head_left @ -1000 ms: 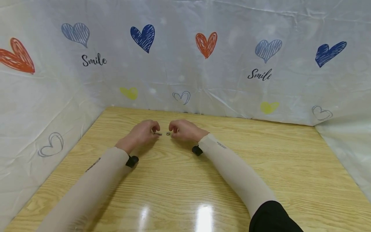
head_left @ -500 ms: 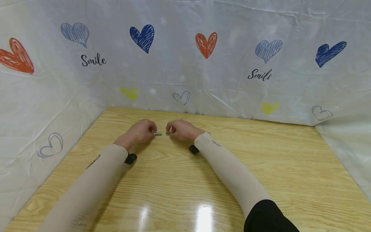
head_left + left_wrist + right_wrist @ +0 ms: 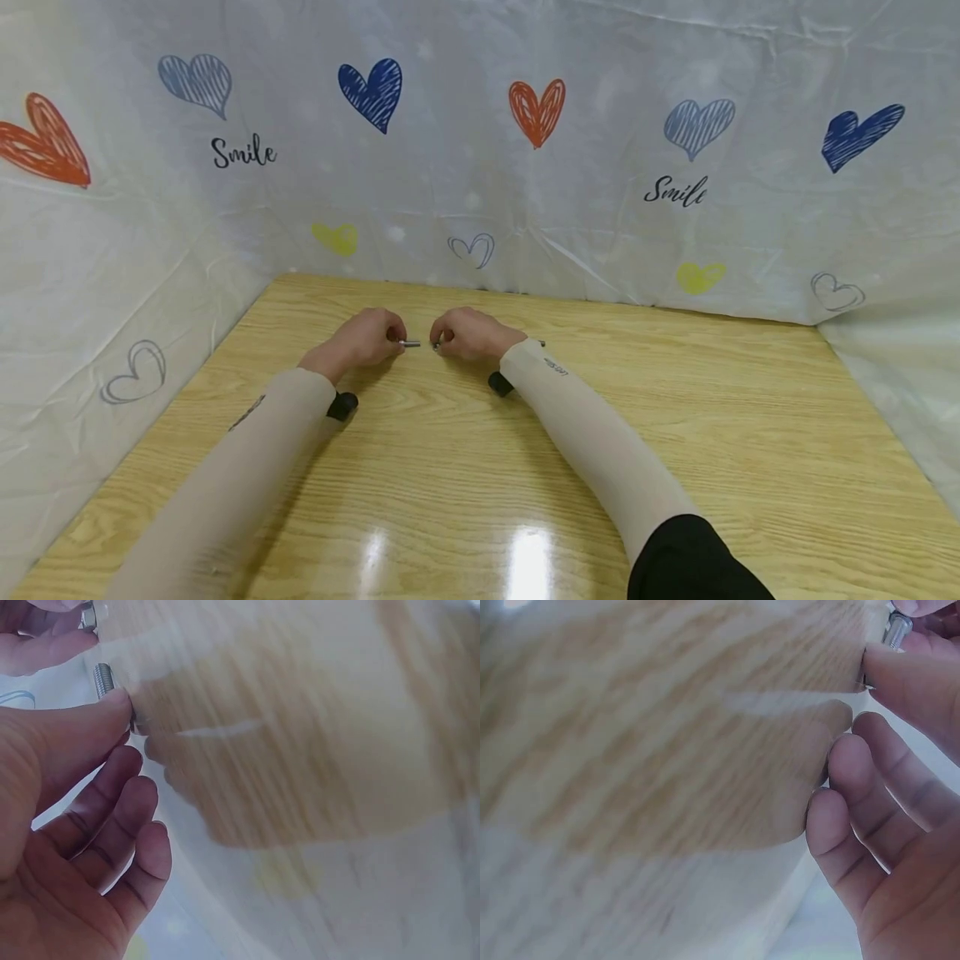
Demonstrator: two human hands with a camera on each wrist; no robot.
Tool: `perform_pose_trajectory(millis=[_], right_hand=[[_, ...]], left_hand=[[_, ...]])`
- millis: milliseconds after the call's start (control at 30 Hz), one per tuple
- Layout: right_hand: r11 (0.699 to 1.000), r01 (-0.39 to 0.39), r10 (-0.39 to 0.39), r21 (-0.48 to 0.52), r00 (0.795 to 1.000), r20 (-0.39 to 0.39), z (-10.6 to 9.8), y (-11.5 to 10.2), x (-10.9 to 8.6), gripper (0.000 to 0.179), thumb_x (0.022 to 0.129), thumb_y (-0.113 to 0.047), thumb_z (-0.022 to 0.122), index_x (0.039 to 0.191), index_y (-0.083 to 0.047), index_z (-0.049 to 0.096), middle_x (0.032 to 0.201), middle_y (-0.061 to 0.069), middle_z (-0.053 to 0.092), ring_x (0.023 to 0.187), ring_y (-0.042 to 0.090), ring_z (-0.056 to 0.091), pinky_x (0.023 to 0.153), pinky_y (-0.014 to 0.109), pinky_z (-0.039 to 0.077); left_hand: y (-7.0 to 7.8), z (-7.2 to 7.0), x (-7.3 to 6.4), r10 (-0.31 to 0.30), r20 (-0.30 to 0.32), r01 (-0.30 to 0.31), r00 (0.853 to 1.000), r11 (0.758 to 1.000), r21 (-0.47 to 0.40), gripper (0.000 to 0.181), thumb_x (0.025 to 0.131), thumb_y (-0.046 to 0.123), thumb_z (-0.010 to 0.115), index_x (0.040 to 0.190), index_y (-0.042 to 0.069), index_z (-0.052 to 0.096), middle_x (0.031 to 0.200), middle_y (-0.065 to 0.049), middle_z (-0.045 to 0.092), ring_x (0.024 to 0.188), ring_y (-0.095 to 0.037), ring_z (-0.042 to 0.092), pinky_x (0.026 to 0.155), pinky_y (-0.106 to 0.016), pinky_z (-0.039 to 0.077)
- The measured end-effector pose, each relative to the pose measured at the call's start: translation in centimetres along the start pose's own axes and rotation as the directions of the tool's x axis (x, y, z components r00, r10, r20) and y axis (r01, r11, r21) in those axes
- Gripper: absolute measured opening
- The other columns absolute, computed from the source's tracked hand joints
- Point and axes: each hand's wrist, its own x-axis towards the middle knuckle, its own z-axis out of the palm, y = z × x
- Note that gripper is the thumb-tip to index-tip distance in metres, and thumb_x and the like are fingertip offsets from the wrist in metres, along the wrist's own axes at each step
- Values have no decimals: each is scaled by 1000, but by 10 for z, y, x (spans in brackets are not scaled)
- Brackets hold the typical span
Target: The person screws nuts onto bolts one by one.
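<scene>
Evidently, the metal bolt [image 3: 412, 343] is over the far part of the desk [image 3: 675, 392], left of centre, pinched between thumb and fingertips of the left hand [image 3: 362, 340]. Its threaded end sticks out to the right, towards the nut [image 3: 88, 616], which the right hand [image 3: 471, 335] pinches just beside it; the two parts are apart.

Both should handle as light, stiff and hard to damage, though smooth metal this small may slip or roll. The bolt is best held near its left end, leaving the thread bare, and the nut by its outer edges.

Fingers hide the bolt's left end and most of the nut. In the right wrist view the nut is hard to make out, and whether either part touches the desk I can't tell.
</scene>
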Motion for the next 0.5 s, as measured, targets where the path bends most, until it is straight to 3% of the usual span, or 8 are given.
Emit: perform_pose_trajectory(millis=[500], right_hand=[[997, 7, -6, -79, 1000, 6, 0, -5, 0, 11, 93, -19, 63, 102, -16, 70, 94, -6, 64, 86, 9, 57, 78, 24, 46]], left_hand=[[1, 3, -2, 8, -12, -8, 1000, 1000, 11, 8, 88, 11, 68, 93, 5, 66, 86, -6, 63, 79, -23, 57, 74, -41, 47]])
